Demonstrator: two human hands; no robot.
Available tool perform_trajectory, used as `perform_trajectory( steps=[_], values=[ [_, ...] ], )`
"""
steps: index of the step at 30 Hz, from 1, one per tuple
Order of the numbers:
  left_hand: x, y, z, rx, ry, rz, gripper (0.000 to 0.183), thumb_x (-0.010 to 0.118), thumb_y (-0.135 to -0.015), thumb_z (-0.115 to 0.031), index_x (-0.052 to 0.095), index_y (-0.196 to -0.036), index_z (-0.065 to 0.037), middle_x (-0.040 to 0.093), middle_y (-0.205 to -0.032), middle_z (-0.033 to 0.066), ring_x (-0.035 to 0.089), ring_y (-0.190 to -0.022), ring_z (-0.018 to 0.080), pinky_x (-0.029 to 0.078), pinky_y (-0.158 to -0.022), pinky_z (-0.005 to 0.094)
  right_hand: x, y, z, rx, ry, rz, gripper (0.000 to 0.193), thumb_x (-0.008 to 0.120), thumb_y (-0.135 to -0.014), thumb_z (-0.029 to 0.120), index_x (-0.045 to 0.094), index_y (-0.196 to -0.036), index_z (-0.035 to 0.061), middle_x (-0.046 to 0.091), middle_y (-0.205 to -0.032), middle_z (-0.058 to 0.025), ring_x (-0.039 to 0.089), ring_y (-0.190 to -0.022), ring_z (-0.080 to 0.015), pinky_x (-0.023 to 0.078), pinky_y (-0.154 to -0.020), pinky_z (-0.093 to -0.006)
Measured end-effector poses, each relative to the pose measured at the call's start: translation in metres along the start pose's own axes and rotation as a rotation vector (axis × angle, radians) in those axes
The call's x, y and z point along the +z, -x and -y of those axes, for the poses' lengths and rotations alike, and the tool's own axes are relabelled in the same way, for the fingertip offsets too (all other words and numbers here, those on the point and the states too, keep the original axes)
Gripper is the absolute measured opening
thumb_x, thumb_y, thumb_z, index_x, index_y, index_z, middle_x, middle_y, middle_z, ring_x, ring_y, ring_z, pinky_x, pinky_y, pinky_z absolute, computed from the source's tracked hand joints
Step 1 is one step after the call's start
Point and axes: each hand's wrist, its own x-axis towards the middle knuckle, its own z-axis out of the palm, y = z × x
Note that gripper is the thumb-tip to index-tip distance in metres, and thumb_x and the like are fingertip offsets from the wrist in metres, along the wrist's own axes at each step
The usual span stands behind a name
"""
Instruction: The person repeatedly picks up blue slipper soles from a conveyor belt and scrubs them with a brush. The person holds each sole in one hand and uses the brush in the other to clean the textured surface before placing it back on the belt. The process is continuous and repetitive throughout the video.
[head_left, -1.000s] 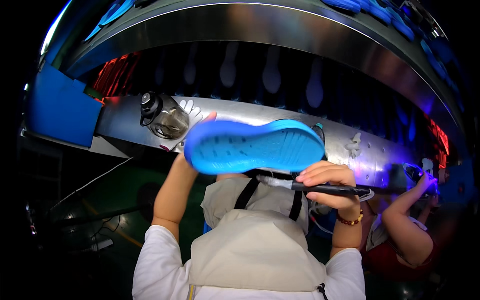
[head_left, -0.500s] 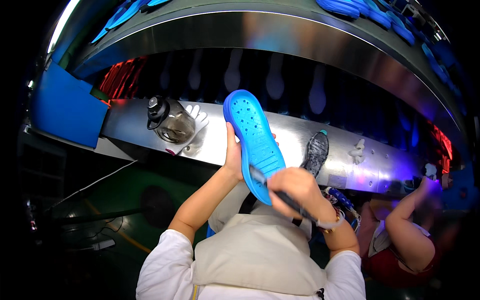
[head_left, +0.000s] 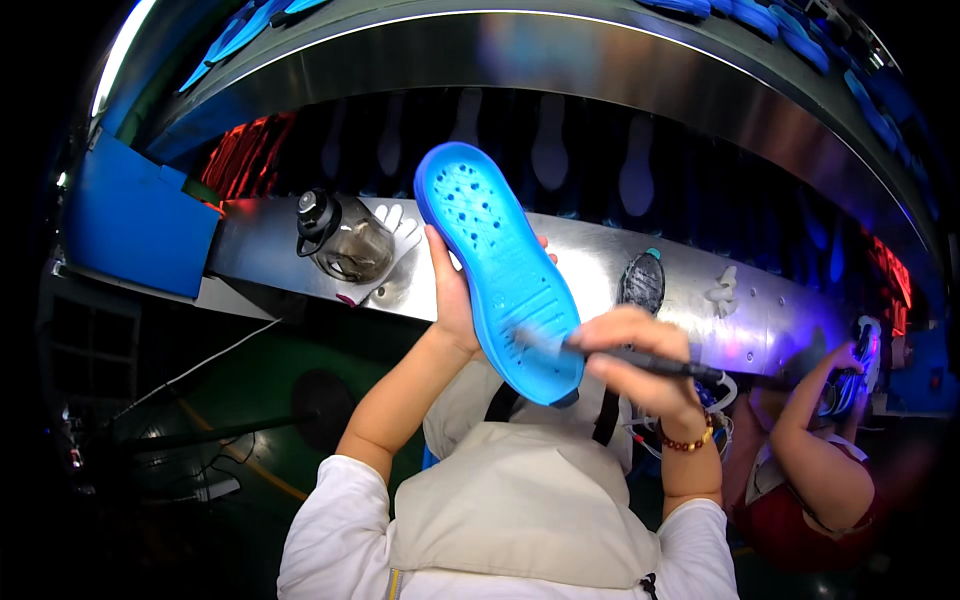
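A bright blue shoe sole (head_left: pixel 500 265) is tilted in front of me, its dished inner face with holes and ridges turned up. My left hand (head_left: pixel 455 305) is closed on its left edge, fingertips showing past the right side. In my right hand (head_left: pixel 640 350) is a brush (head_left: pixel 655 363) with a dark handle, a pale hose leading from its rear end. The blurred brush tip lies over the ridged lower part of the sole; whether it touches cannot be made out. Beyond my right hand, a black patterned sole-shaped piece (head_left: pixel 642 280) rests on the metal ledge.
A dark clear water bottle (head_left: pixel 350 240) and a white glove (head_left: pixel 402 232) sit on the metal ledge (head_left: pixel 270 250). Crumpled white material (head_left: pixel 722 290) lies farther right. Blue soles (head_left: pixel 790 38) line the upper belt. At the right, another person's arm (head_left: pixel 825 465) holds something.
The blue sole has shifted slightly up and left with my left hand. My right hand has turned and moved right, swinging the brush handle nearly level.
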Motion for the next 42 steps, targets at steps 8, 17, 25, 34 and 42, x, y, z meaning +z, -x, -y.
perform_trajectory(
  steps=[8,17,25,34,42],
  values=[
    [0.017,-0.006,-0.022,0.019,-0.024,0.105,0.091,0.016,-0.074,-0.077,0.043,-0.118,-0.001,0.053,-0.107,0.0176,0.054,-0.097,0.0274,0.047,-0.083,0.0413,-0.017,0.006,-0.021,-0.054,-0.207,0.244,0.026,0.068,-0.065,-0.002,0.064,-0.091,-0.0002,0.065,-0.091,-0.0108,0.053,-0.102,-0.0275,0.042,-0.088,-0.0368],
    [0.028,0.020,0.014,0.027,0.010,0.060,0.070,0.027,-0.086,-0.052,0.025,-0.132,0.001,0.040,-0.128,0.0196,0.044,-0.114,0.0337,0.035,-0.095,0.0502,0.024,0.012,-0.018,0.093,-0.338,-0.252,0.018,0.060,-0.075,-0.003,0.059,-0.093,-0.0047,0.062,-0.097,-0.0164,0.059,-0.091,-0.0195,0.047,-0.081,-0.0294],
    [0.015,0.008,0.008,0.064,0.095,0.079,0.054,0.032,-0.090,-0.037,0.038,-0.124,0.004,0.052,-0.115,0.0194,0.055,-0.101,0.0276,0.042,-0.090,0.0399,0.024,0.006,-0.005,-0.036,-0.074,-0.094,0.023,0.063,-0.070,-0.006,0.060,-0.093,-0.0036,0.062,-0.093,-0.0174,0.061,-0.088,-0.0229,0.048,-0.078,-0.0293],
    [0.012,0.006,-0.002,-0.006,0.067,0.108,0.058,0.033,-0.088,-0.040,0.036,-0.126,0.003,0.047,-0.120,0.0214,0.052,-0.105,0.0319,0.041,-0.090,0.0450,-0.003,-0.012,0.009,-0.158,0.086,0.135,0.018,0.065,-0.068,-0.003,0.062,-0.086,-0.0031,0.064,-0.089,-0.0167,0.063,-0.085,-0.0240,0.049,-0.076,-0.0306],
    [0.025,0.000,-0.016,-0.253,0.159,0.191,0.055,0.037,-0.087,-0.039,0.041,-0.124,0.002,0.050,-0.117,0.0220,0.054,-0.102,0.0327,0.044,-0.088,0.0445,0.009,-0.005,0.011,-0.289,0.189,0.440,0.018,0.068,-0.069,0.002,0.064,-0.086,0.0019,0.065,-0.089,-0.0123,0.063,-0.085,-0.0241,0.049,-0.071,-0.0303]
  ],
)
